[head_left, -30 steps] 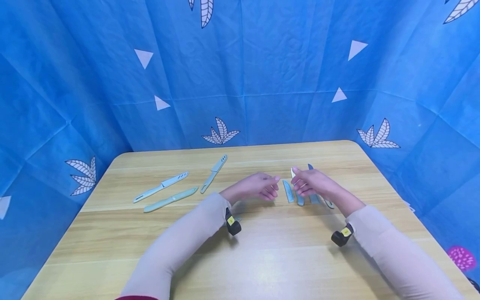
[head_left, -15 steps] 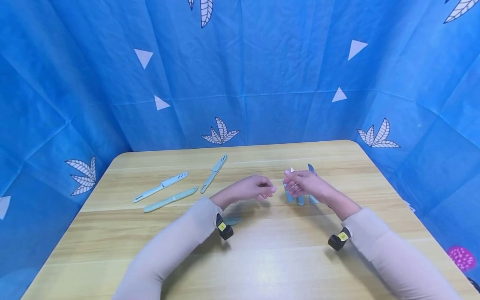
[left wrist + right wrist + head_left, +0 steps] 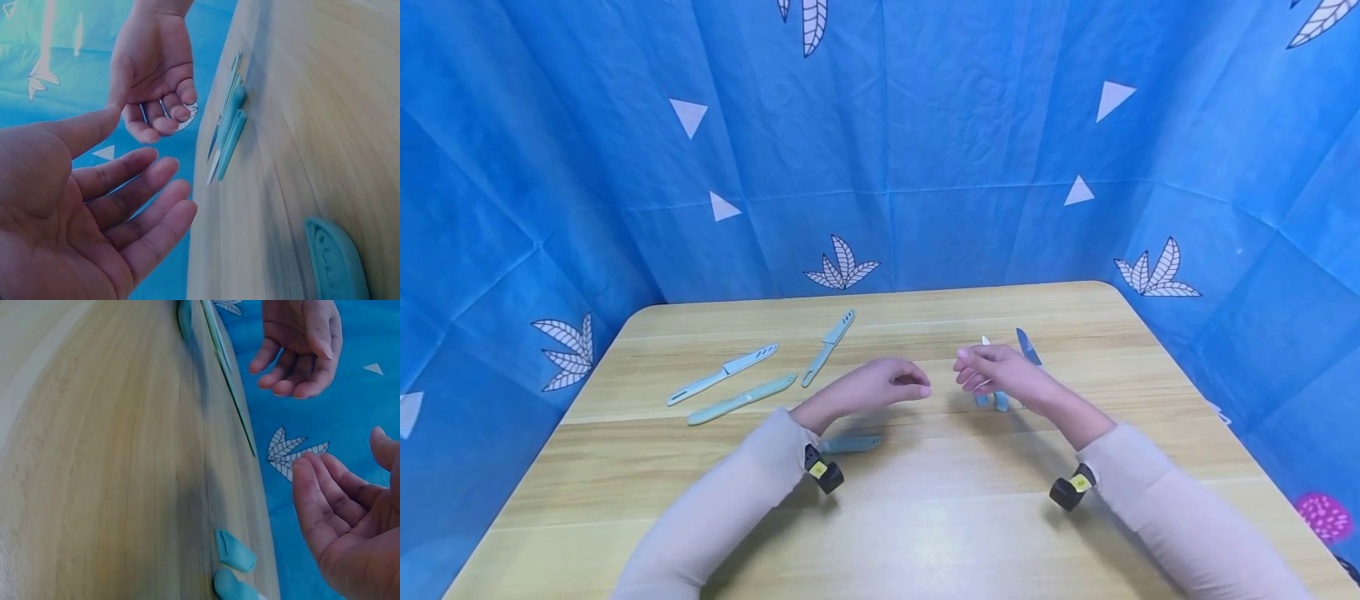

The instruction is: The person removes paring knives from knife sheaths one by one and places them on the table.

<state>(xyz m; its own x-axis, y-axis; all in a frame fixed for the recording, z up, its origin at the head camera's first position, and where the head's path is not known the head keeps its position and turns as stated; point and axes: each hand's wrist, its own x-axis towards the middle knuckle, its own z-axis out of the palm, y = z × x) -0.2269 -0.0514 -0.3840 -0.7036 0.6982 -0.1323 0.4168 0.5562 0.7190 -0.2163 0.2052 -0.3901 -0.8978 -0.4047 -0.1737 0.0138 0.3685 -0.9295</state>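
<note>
My left hand point(image 3: 883, 383) hovers above the middle of the table, fingers loosely bent and holding nothing. Facing it on the right is my right hand point(image 3: 1000, 371), also relaxed, with nothing in its fingers. Partly hidden beneath the right hand lie a dark-bladed knife point(image 3: 1027, 343), a pale blade tip point(image 3: 985, 340) and light-blue ends. The left wrist view shows these as a row with a teal sheath point(image 3: 233, 145) at its near end. Close to my left wrist, a blue-green sheathed blade point(image 3: 853, 444) lies on the wood, its other end covered by the forearm.
Three sheathed knives rest at the left: a pale blue one point(image 3: 722, 375), a green one point(image 3: 741, 399) and another point(image 3: 827, 347) pointing to the back edge. The wooden table point(image 3: 955, 517) ends at a blue curtain point(image 3: 955, 233).
Both hands have shifted left, the left hand further. More of the blue-green sheathed blade by the left wrist has come into sight, while the right hand now covers more of the right-hand knives.
</note>
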